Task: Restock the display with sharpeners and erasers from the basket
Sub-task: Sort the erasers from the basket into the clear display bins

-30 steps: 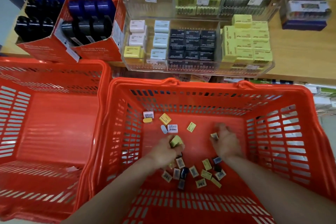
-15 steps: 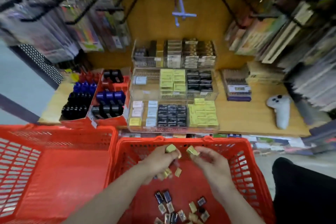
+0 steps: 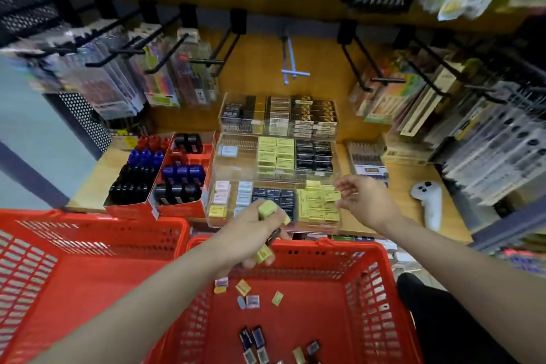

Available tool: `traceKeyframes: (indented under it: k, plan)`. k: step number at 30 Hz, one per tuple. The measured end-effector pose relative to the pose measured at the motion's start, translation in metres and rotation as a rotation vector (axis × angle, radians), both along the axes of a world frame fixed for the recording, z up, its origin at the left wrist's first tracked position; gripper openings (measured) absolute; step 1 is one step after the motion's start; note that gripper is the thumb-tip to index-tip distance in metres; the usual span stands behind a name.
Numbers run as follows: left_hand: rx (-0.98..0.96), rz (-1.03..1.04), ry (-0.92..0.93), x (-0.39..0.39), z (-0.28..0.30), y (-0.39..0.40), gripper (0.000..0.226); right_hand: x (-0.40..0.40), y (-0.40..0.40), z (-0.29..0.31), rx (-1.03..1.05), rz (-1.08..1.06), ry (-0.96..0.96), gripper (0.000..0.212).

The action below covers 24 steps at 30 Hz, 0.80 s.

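Observation:
My left hand [image 3: 251, 232] grips several small yellow erasers [image 3: 267, 209] above the far rim of the red basket [image 3: 381, 278], in front of the clear tiered display [image 3: 233, 154]. My right hand [image 3: 365, 201] reaches over the display's front right compartment, which is full of yellow erasers [image 3: 314, 210], and pinches one yellow eraser [image 3: 333, 195] at its fingertips. Loose yellow, white and dark erasers [image 3: 251, 300] lie on the basket floor. Black, blue and red sharpeners [image 3: 180, 174] fill red cardboard boxes to the left of the display.
A second red basket [image 3: 88, 269] stands to the left. A white controller [image 3: 428, 201] lies on the wooden shelf at the right. Hooks with hanging pen packs [image 3: 165, 80] jut out above the display. A dark trouser leg [image 3: 443, 322] is beside the basket.
Both hands rose out of the basket with yellow erasers. My right hand moved forward to the display's front yellow compartment, and my left hand came up to the basket's far rim.

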State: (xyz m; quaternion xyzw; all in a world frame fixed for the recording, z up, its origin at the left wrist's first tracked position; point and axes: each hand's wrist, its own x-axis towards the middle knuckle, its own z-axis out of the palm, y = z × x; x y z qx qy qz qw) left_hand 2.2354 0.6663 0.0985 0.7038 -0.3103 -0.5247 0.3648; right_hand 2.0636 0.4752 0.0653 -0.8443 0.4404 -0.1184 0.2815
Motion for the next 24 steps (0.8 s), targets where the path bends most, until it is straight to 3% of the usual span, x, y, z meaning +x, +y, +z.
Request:
traceKeyframes:
  k: [12, 20, 24]
  plan:
    - [0.023, -0.030, 0.042, -0.001, -0.012, -0.014, 0.028, 0.013, -0.030, -0.043, -0.187, -0.045, 0.013, 0.015]
    - [-0.005, 0.005, 0.047, -0.002, -0.011, -0.015, 0.025, 0.018, -0.030, -0.049, -0.182, -0.068, 0.002, 0.019]
    - [-0.025, 0.002, 0.121, -0.003, -0.002, -0.011, 0.032, 0.017, -0.019, -0.025, -0.111, -0.077, 0.034, 0.019]
